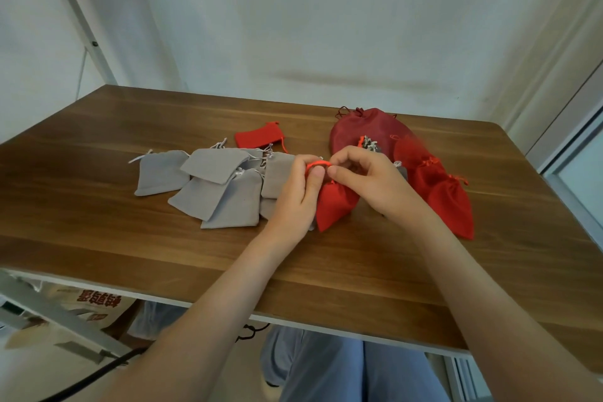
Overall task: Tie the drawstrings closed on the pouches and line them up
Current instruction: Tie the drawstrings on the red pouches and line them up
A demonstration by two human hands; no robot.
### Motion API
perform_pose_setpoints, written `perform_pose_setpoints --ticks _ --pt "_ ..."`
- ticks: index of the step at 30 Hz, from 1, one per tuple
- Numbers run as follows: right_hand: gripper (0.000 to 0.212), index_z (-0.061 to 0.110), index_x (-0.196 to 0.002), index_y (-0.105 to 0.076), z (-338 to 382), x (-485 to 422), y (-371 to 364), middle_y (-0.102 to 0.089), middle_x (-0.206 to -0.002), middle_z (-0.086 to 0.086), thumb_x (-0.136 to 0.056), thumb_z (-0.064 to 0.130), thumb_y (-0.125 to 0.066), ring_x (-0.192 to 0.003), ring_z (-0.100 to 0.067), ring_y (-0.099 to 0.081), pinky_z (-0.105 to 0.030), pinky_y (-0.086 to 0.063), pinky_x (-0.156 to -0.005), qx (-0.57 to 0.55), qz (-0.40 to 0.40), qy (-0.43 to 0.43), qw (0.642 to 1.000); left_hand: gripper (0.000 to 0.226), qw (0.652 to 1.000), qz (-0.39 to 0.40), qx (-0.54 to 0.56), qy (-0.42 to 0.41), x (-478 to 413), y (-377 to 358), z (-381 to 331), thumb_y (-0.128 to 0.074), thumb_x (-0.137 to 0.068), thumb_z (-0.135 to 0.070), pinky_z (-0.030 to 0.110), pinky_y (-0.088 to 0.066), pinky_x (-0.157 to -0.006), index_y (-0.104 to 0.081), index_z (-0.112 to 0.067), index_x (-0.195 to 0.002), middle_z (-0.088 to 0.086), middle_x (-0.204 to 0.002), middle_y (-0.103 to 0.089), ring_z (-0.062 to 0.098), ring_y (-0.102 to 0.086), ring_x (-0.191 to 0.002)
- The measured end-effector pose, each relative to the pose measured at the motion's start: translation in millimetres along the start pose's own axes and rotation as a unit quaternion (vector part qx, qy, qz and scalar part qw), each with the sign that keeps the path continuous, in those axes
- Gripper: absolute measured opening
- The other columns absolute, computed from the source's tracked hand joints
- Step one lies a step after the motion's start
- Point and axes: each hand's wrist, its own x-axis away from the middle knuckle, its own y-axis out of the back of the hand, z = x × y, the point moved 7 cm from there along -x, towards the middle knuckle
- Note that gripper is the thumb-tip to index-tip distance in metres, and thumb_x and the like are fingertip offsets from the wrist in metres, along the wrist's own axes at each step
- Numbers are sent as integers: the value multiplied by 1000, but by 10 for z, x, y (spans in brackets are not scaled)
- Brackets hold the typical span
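Note:
A small red pouch (334, 204) hangs between my two hands above the wooden table (98, 232). My left hand (298, 192) pinches its orange-red drawstring (316, 163) at the left, and my right hand (368, 179) pinches the same cord at the right. The cord loops over my left fingers. Several grey pouches (208, 183) lie in a loose overlapping pile to the left. Three red pouches (443, 196) with gathered tops lie in a row to the right. One flat red pouch (259, 137) lies behind the grey pile.
A large dark red drawstring bag (359, 127) lies behind my hands with a few small pouches at its mouth. A white shelf frame (81, 19) stands at the back left. The table's near edge (293, 320) runs above my lap.

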Motion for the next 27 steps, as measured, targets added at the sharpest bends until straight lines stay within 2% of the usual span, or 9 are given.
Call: perform_pose_setpoints --ticks 2,5,9,12,16,19,23,27 --pt "6 13 -85 -66 -40 -22 -20 -63 -78 -3 -89 12 -63 -71 -5 -54 -19 -43 -67 -1 -11 -9 1000 10 999 -36 -10 -19 6 44 -56 -35 -102 -18 7 -41 -74 -44 -18 -106 -14 -96 -50 -17 -50 -85" --pt "8 14 -82 -65 -85 -58 -61 -62 -73 -5 -89 16 -63 -68 -12 -55 -26 -43 -64 -33 -1 -40 999 14 995 -88 -22 -42 14 109 -111 -34 -102 -11 11 -42 -67 -48 -11 -101 -15 -86 -52 -14 -52 -77" --pt "11 16 -78 -65 -158 -75 -77 -63 -68 1 -88 22 -64 -63 -10 -56 -28 -44 -64 -2 14 -78 997 21 996 -75 -42 -25 18 103 -103 -34 -102 -16 8 -40 -65 -53 -14 -95 -13 -78 -56 -12 -53 -73" --pt "11 14 -79 -63 -234 -54 -70 -63 -67 -2 -88 18 -64 -64 -17 -55 -34 -41 -65 -32 -8 -76 997 24 996 -71 -50 16 -23 102 0 -43 -100 -20 10 -38 -61 -60 -14 -85 -10 -70 -57 -6 -52 -67" --pt "8 16 -82 -60 -254 0 -90 -57 -66 8 -89 12 -61 -63 -3 -51 -23 -39 -65 -4 -59 -22 998 40 997 -20 -54 41 -70 30 89 -48 -98 -14 12 -31 -53 -51 -33 -63 -21 -54 -52 -6 -46 -56" --pt "6 17 -89 -59 -235 43 -115 -58 -72 9 -89 11 -60 -69 0 -52 -16 -40 -68 31 -97 17 995 42 997 -5 -36 64 -78 1 142 -47 -98 -13 15 -27 -49 -48 -26 -58 -15 -49 -46 -2 -40 -50" --pt "19 18 -105 -62 -213 53 -151 -60 -81 12 -91 7 -56 -81 1 -55 -8 -39 -75 71 -106 49 991 36 996 5 0 84 -70 -14 178 -45 -98 -12 19 -27 -49 -51 -15 -63 -7 -55 -42 3 -36 -51" --pt "10 9 -95 -64 -206 56 -145 -62 -85 6 -89 4 -57 -86 -7 -56 -9 -38 -77 94 -124 60 986 33 995 13 15 100 -52 -32 171 -43 -98 -11 21 -28 -51 -54 -13 -67 -1 -59 -43 8 -39 -56"
